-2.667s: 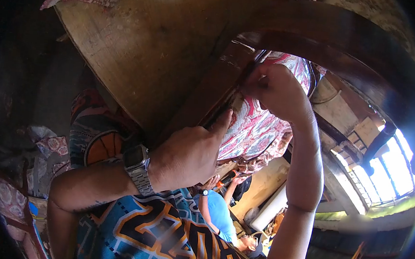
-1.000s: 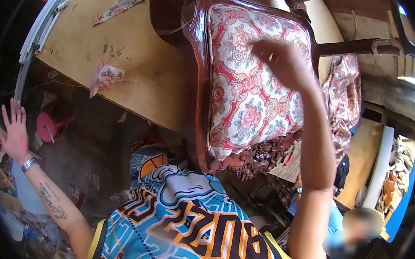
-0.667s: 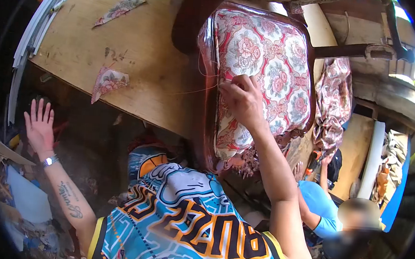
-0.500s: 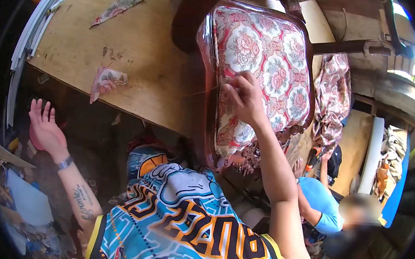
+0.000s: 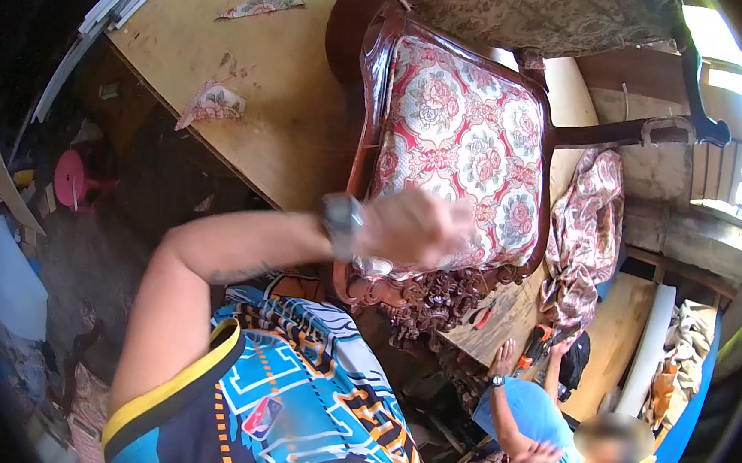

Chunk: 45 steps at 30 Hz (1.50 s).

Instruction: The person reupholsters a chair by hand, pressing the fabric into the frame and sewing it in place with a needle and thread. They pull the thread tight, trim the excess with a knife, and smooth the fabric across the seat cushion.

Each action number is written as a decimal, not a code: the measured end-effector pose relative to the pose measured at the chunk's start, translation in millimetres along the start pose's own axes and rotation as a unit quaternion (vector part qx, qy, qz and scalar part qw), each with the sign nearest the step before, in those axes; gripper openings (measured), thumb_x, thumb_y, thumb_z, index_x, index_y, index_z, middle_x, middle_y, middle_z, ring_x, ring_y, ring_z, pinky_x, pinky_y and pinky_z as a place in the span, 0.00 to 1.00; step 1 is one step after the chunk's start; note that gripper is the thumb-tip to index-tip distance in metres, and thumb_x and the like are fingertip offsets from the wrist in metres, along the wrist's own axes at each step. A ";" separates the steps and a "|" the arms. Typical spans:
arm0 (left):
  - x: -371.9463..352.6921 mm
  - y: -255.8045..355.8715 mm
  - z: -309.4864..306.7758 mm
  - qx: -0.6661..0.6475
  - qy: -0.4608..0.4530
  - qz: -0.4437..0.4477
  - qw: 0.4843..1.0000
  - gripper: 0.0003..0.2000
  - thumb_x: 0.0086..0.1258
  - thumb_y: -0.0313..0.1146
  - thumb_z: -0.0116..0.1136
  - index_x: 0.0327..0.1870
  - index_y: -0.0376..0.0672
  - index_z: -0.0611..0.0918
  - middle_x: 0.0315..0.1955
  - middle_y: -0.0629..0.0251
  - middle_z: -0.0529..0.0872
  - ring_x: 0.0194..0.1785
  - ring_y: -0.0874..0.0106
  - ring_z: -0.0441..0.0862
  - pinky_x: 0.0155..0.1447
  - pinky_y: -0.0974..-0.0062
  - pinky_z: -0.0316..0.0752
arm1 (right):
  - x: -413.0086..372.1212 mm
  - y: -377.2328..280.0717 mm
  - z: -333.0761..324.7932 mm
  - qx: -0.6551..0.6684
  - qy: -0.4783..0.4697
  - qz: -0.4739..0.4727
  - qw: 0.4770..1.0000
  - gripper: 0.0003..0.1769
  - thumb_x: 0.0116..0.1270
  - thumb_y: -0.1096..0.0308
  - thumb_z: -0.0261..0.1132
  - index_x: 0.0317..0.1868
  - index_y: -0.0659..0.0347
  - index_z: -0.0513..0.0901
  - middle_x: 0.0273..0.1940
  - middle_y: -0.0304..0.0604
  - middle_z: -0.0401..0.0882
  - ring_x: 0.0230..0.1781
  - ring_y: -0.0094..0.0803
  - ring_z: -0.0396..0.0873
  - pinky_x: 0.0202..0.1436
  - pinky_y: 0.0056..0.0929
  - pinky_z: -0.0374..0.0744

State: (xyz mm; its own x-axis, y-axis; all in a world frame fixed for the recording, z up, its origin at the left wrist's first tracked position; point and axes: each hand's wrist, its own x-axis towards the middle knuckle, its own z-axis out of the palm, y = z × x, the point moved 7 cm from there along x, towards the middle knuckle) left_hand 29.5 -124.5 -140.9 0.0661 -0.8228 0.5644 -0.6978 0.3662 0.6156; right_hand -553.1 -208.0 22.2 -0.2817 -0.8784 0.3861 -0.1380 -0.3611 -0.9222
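My left hand (image 5: 419,226), with a watch on its wrist, reaches across my body over the front part of a chair seat (image 5: 479,157) covered in red and white floral fabric. Motion smears its fingers, so I cannot see whether they grip anything. Dark carved wood (image 5: 365,136) frames the seat. Off to the lower right, my right hand (image 5: 537,458) is held away from the chair with its fingers extended, overlapping a co-worker's blue shirt (image 5: 547,424) in view. Nothing shows in it.
The chair rests on a wooden worktable (image 5: 297,123) with floral fabric scraps (image 5: 216,103) on it. Shiny patterned cloth (image 5: 581,238) hangs beyond the chair. A co-worker sits at the right near an orange tool (image 5: 538,342). A pink stool (image 5: 71,178) stands at the left.
My left hand has swung from the far left onto the seat area. My right hand has left the seat and moved to the lower right. The view has shifted.
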 end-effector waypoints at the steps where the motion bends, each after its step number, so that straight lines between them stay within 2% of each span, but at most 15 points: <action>1: -5.4 -20.3 -25.9 0.021 0.049 -0.036 0.998 0.12 0.63 0.37 0.60 0.44 0.44 0.81 0.32 0.62 0.81 0.29 0.64 0.83 0.30 0.69 0.79 | -4.3 -4.6 -95.1 -0.186 0.280 -0.022 0.941 0.20 0.72 0.62 0.53 0.57 0.66 0.77 0.35 0.43 0.80 0.29 0.28 0.76 0.27 0.26 0.73; 3: -17.3 -46.3 -70.7 0.117 0.005 -0.112 0.987 0.13 0.64 0.39 0.60 0.46 0.44 0.82 0.39 0.59 0.82 0.32 0.61 0.84 0.37 0.66 0.80 | -16.9 4.1 -171.8 -0.375 0.422 0.044 0.824 0.20 0.70 0.62 0.56 0.56 0.66 0.76 0.35 0.42 0.80 0.29 0.29 0.75 0.29 0.27 0.74; 7: -88.7 -93.0 -131.6 0.251 -0.066 -0.319 0.912 0.10 0.68 0.37 0.56 0.44 0.44 0.83 0.33 0.57 0.84 0.33 0.55 0.83 0.42 0.60 0.79 | 18.3 69.6 -145.0 -0.622 0.257 0.182 0.717 0.21 0.67 0.61 0.60 0.54 0.68 0.76 0.35 0.42 0.79 0.30 0.29 0.75 0.32 0.30 0.74; 11: -140.4 -24.2 -129.2 -0.056 -0.111 -0.335 0.934 0.11 0.70 0.36 0.54 0.42 0.40 0.84 0.25 0.55 0.84 0.31 0.55 0.83 0.39 0.59 0.77 | 7.9 155.8 104.1 -0.680 -0.154 0.101 0.710 0.23 0.65 0.60 0.65 0.52 0.69 0.75 0.34 0.41 0.78 0.30 0.30 0.74 0.35 0.32 0.75; 13: -159.2 14.4 -114.5 -0.151 -0.053 -0.287 0.944 0.10 0.70 0.35 0.55 0.43 0.40 0.85 0.25 0.57 0.84 0.27 0.58 0.82 0.34 0.61 0.76 | -78.2 160.7 290.1 -0.533 -0.321 0.008 0.783 0.24 0.63 0.60 0.67 0.51 0.70 0.74 0.34 0.41 0.78 0.30 0.30 0.74 0.37 0.33 0.76; 14: -164.5 30.7 -107.4 -0.152 -0.042 -0.284 0.946 0.10 0.69 0.34 0.56 0.43 0.41 0.86 0.24 0.58 0.83 0.25 0.61 0.80 0.31 0.63 0.76 | -144.9 143.2 381.2 -0.309 -0.349 -0.216 0.858 0.21 0.61 0.61 0.71 0.44 0.67 0.75 0.30 0.42 0.76 0.26 0.30 0.69 0.33 0.36 0.73; 16: -176.2 58.8 -83.4 -0.184 -0.042 -0.216 0.958 0.09 0.68 0.35 0.58 0.44 0.45 0.86 0.20 0.65 0.79 0.21 0.67 0.78 0.26 0.70 0.74 | -227.8 119.7 493.7 -0.279 -0.496 -0.166 0.805 0.20 0.58 0.60 0.74 0.36 0.64 0.72 0.29 0.45 0.77 0.27 0.31 0.75 0.33 0.32 0.75; 18: -186.0 81.1 -67.5 -0.238 -0.027 -0.186 0.953 0.10 0.66 0.37 0.61 0.45 0.48 0.86 0.17 0.69 0.74 0.20 0.71 0.77 0.23 0.73 0.73 | -270.7 106.6 546.3 -0.350 -0.492 -0.237 0.761 0.24 0.56 0.55 0.74 0.40 0.63 0.72 0.30 0.51 0.78 0.31 0.44 0.80 0.37 0.38 0.77; 26: -275.7 116.6 -48.4 -0.307 0.013 -0.299 0.903 0.15 0.59 0.36 0.69 0.48 0.53 0.87 0.14 0.72 0.69 0.16 0.75 0.72 0.21 0.74 0.67 | -286.6 125.5 563.3 -0.416 -0.501 -0.231 0.723 0.22 0.54 0.61 0.71 0.42 0.62 0.71 0.30 0.52 0.79 0.32 0.50 0.79 0.40 0.44 0.75; 30: -332.3 144.1 -5.7 -0.266 0.067 -0.527 0.804 0.16 0.59 0.29 0.66 0.50 0.44 0.86 0.25 0.59 0.85 0.24 0.64 0.81 0.29 0.72 0.76 | -290.1 122.1 563.7 -0.412 -0.518 -0.264 0.702 0.21 0.54 0.65 0.69 0.43 0.63 0.69 0.31 0.56 0.80 0.35 0.56 0.80 0.41 0.48 0.75; 33: -353.5 163.4 46.2 -0.283 0.142 -0.551 0.772 0.14 0.64 0.27 0.62 0.51 0.38 0.84 0.32 0.56 0.88 0.31 0.69 0.85 0.36 0.76 0.78 | -291.3 129.0 566.3 -0.389 -0.525 -0.288 0.700 0.22 0.54 0.65 0.69 0.44 0.63 0.69 0.32 0.57 0.81 0.36 0.56 0.80 0.42 0.48 0.75; 37: -392.7 182.9 136.0 -0.418 0.241 -0.672 0.562 0.12 0.71 0.27 0.55 0.51 0.34 0.83 0.33 0.65 0.88 0.38 0.82 0.80 0.45 0.82 0.75 | -289.6 134.3 562.7 -0.358 -0.531 -0.278 0.716 0.22 0.54 0.65 0.69 0.44 0.63 0.70 0.33 0.57 0.82 0.36 0.56 0.80 0.43 0.48 0.75; 40: -405.3 191.0 159.3 -0.404 0.300 -0.686 0.525 0.12 0.72 0.27 0.53 0.50 0.33 0.84 0.31 0.67 0.85 0.34 0.82 0.79 0.41 0.81 0.74 | -285.4 136.2 562.9 -0.375 -0.530 -0.239 0.722 0.19 0.57 0.62 0.66 0.43 0.63 0.71 0.36 0.59 0.82 0.38 0.56 0.81 0.43 0.48 0.74; 43: -408.0 171.8 150.8 -0.310 0.257 -0.679 0.614 0.12 0.72 0.28 0.53 0.51 0.34 0.83 0.27 0.72 0.82 0.30 0.83 0.73 0.35 0.82 0.70 | -273.9 142.7 560.6 -0.261 -0.538 -0.242 0.764 0.14 0.62 0.63 0.60 0.40 0.64 0.70 0.31 0.53 0.79 0.32 0.51 0.79 0.39 0.45 0.74; 45: -429.1 167.3 165.8 -0.389 0.315 -0.657 0.563 0.13 0.72 0.28 0.53 0.52 0.34 0.83 0.25 0.75 0.79 0.27 0.84 0.69 0.33 0.83 0.66 | -245.6 166.6 556.4 -0.114 -0.572 -0.098 0.807 0.10 0.65 0.65 0.55 0.39 0.64 0.70 0.26 0.45 0.72 0.27 0.40 0.73 0.34 0.38 0.72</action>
State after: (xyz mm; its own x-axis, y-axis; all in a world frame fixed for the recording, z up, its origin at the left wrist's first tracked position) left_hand -233.9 217.8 -371.3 0.5720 -0.3778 -0.7281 0.7571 -0.0985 0.6459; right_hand 21.4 -226.6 -237.1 0.8085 -0.5731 0.1333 -0.2817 -0.5759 -0.7675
